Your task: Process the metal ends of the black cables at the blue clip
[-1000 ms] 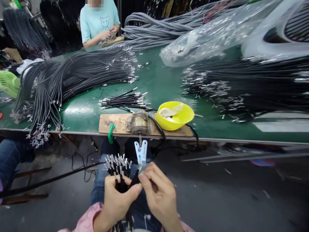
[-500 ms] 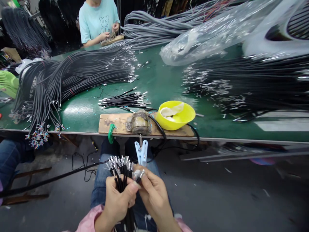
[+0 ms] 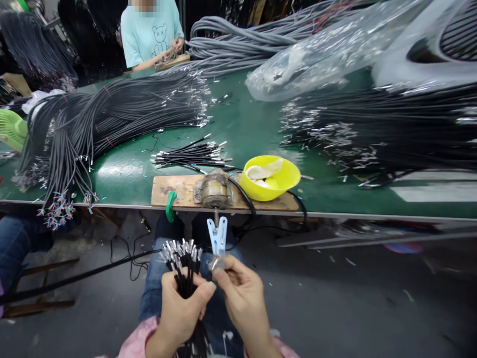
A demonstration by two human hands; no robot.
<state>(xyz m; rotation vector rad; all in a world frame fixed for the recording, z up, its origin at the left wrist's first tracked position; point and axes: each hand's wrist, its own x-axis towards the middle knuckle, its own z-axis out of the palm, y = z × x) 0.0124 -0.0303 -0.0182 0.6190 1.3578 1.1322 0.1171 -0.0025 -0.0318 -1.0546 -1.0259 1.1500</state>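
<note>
Left hand: near, centre; its fingers wrap firmly round an upright bundle of black cables, whose silver tips fan out above the grip.
Right hand: just right of the bundle; thumb and forefinger drawn close at a blurred, shiny greyish shape; whether they clamp it, I cannot tell.
Blue clip: just beyond the right hand, at the end of a motor's shaft.
Wooden board: along the tabletop's near edge, under the motor; green clamp at left, yellow bowl at right.
Farther back: short black cables beyond the board; grey cables at left; a black cable pile at right; a co-worker at far left.
</note>
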